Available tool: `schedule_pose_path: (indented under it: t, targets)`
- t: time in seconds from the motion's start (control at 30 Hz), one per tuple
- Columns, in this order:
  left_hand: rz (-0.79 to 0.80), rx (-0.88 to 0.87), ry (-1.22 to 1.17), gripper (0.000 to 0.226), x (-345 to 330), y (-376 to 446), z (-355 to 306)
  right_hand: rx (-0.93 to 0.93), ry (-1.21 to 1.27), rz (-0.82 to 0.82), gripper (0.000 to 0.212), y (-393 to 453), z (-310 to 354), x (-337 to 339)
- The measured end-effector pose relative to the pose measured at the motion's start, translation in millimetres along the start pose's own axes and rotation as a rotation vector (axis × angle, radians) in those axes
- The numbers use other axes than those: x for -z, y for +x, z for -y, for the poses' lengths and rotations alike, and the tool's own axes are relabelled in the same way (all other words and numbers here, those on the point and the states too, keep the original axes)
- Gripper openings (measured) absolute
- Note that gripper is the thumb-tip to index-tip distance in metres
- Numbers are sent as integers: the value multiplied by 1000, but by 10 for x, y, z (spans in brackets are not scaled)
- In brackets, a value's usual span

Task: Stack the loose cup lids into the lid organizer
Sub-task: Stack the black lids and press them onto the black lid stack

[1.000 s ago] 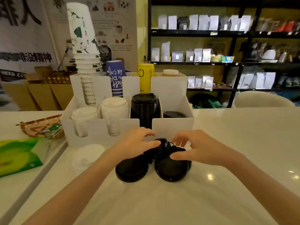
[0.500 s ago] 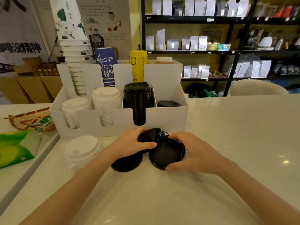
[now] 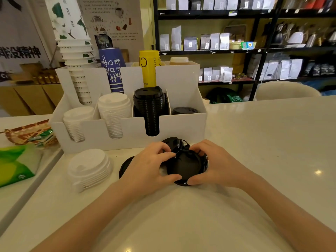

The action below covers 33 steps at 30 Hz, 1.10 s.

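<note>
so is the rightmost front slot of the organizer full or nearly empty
Nearly empty. Only a low black lid shows in that slot of the organizer, well below the tall black stack in the next slot, which rises above the front wall.

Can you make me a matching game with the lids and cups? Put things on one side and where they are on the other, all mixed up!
Things:
1. loose black lids
2. loose white lid stack
3. tall black lid stack
4. yellow cup

Places:
A. in a back slot of the organizer
B. on the counter, left of the hands
C. between the left hand and right hand
D. in a front slot of the organizer, rising above its front wall

Pairs: 1-C, 2-B, 3-D, 4-A
</note>
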<state>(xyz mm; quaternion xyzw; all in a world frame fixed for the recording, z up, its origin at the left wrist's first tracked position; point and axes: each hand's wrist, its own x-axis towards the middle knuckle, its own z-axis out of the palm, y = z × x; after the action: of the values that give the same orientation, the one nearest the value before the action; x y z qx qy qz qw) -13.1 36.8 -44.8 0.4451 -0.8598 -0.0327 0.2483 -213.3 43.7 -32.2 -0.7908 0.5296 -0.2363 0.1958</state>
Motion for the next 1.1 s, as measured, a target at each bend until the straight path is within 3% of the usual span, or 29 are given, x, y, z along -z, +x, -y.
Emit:
schedule_pose_path:
  t: [0.27,0.6,0.9,1.1]
  targets:
    - [8,31,-40,87,-26,-11,-96,-16,27,23,71,-18,-75,224]
    - [-50,158,-376,70,81,112,-246,23,66,-46,64,-41,69,465]
    - [-132,133,-529,59,315,298,-232,93,43,-89,71,136,254,679]
    - [-238,146,-534,77,498,478,-47,206,40,-178,71,430,416,729]
